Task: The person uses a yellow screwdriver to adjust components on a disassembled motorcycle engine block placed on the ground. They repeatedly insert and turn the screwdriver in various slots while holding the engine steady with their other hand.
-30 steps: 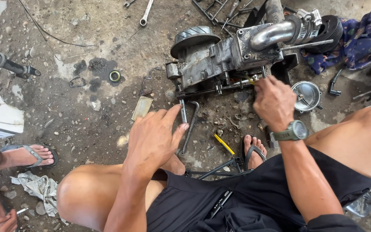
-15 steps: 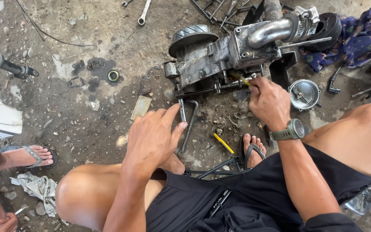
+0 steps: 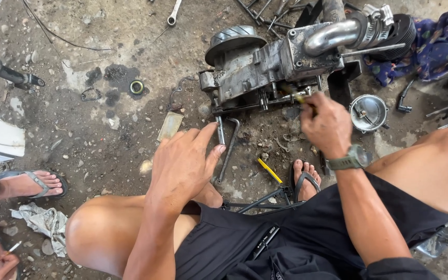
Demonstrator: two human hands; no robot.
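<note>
slippage is the risk: right hand (image 3: 326, 124) clenched on a small tool (image 3: 297, 96) at the engine's (image 3: 265, 67) underside on the oily floor (image 3: 105, 119), left hand (image 3: 182, 166) open beside the bent lever (image 3: 229, 150), could skid.

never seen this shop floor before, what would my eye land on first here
First the greasy grey engine block with its curved metal pipe, lying on the dirty concrete floor at top centre. The right hand, a watch on its wrist, works a small tool at the block's lower edge, while the left hand hovers open beside a bent metal bar.
</note>
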